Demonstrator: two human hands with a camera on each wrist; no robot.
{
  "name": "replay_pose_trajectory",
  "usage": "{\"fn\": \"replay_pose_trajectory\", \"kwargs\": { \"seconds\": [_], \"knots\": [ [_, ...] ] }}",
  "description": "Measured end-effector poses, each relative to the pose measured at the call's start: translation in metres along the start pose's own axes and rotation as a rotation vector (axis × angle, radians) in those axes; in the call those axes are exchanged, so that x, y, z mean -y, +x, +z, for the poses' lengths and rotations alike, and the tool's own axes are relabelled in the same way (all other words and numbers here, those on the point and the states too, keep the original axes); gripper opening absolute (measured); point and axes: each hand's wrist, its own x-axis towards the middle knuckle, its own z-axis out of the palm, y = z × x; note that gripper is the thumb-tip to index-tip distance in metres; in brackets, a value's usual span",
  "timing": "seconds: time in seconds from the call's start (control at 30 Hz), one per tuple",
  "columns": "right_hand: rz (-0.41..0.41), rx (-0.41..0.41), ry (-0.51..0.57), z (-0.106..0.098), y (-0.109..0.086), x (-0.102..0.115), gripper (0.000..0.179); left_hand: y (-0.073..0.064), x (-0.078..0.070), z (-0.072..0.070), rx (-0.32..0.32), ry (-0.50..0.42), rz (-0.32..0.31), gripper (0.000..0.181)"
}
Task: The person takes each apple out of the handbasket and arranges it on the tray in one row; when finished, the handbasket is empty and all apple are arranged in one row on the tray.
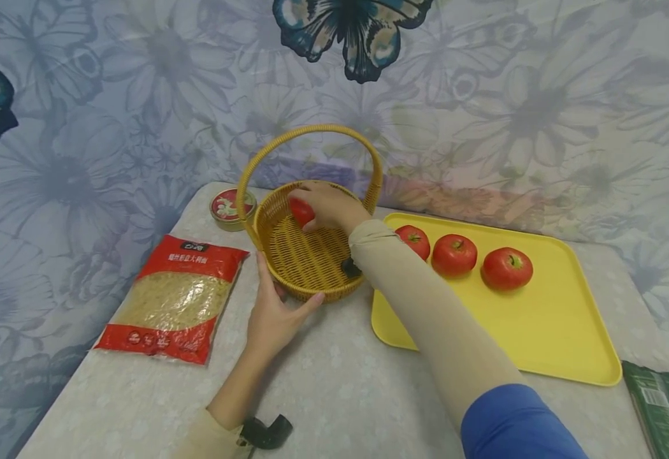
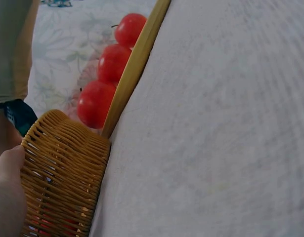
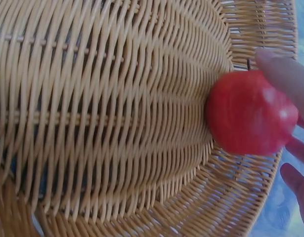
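In the head view, a yellow wicker basket (image 1: 306, 255) with a tall hoop handle stands at the table's back. My right hand (image 1: 331, 205) reaches inside it and holds a red apple (image 1: 301, 210) near the far-left wall. Up close in the right wrist view, that apple (image 3: 250, 113) sits against the woven wall, thumb on top and fingertips along its side. My left hand (image 1: 275, 313) touches the basket's near-left outside, thumb and index finger spread and straight. Its thumb (image 2: 11, 163) lies at the rim in the left wrist view; its other fingers are mostly hidden.
Right of the basket, a yellow tray (image 1: 541, 331) bears three red apples (image 1: 453, 255), one partly behind my right sleeve. A red pasta bag (image 1: 171, 299) lies left, with a round tin (image 1: 231, 209) behind it. A green packet (image 1: 664, 408) lies at the right edge.
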Motion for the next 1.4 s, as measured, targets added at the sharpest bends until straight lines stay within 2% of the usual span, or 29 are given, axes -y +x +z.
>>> {"fn": "replay_pose_trajectory", "kwargs": {
  "seconds": [0.37,0.6,0.9,1.13,1.4],
  "knots": [
    [0.077,0.018,0.026,0.009,0.001,0.004,0.087,-0.001,-0.003,0.001,-0.007,0.019,-0.008,0.132],
    [0.077,-0.008,0.043,0.012,-0.002,-0.003,0.087,-0.002,-0.004,0.0,-0.006,0.022,-0.012,0.132],
    [0.082,0.038,0.062,0.015,-0.007,-0.004,0.08,-0.002,-0.003,0.001,-0.005,0.014,0.003,0.133],
    [0.077,0.116,-0.02,0.015,-0.01,-0.006,0.088,-0.003,-0.005,0.0,-0.003,0.022,-0.012,0.132],
    [0.07,0.125,0.008,0.013,-0.013,-0.004,0.086,-0.004,-0.006,-0.001,0.0,0.035,-0.025,0.132]
  ]
}}
